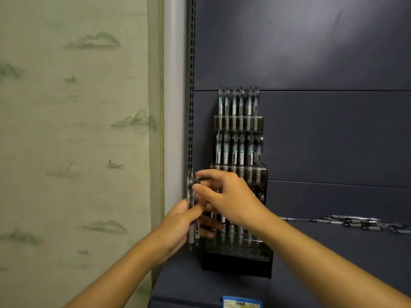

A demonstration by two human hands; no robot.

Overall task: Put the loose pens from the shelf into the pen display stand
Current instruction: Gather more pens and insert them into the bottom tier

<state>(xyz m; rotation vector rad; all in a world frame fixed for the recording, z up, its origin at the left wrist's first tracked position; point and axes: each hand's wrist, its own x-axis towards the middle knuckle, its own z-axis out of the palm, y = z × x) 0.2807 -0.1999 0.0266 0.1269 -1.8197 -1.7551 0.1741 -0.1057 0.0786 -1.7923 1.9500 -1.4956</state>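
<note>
A tiered clear pen display stand (pixel 239 258) stands on the dark shelf against the back panel. Its two upper rows are filled with upright pens (pixel 238 103); a few pens stand in the lowest row. My left hand (pixel 182 225) grips a small upright bunch of clear-bodied pens (pixel 192 196) just left of the stand. My right hand (pixel 229 196) reaches across the stand's front and pinches the top of one pen in that bunch between thumb and forefinger. A pile of loose pens (pixel 360 223) lies on the shelf at the far right.
The dark blue shelf (pixel 322 263) stretches to the right of the stand. A slotted metal upright (pixel 190 85) and a grey post border the shelf on the left, beside a pale green curtain. A blue price label (pixel 242 303) sits on the shelf's front edge.
</note>
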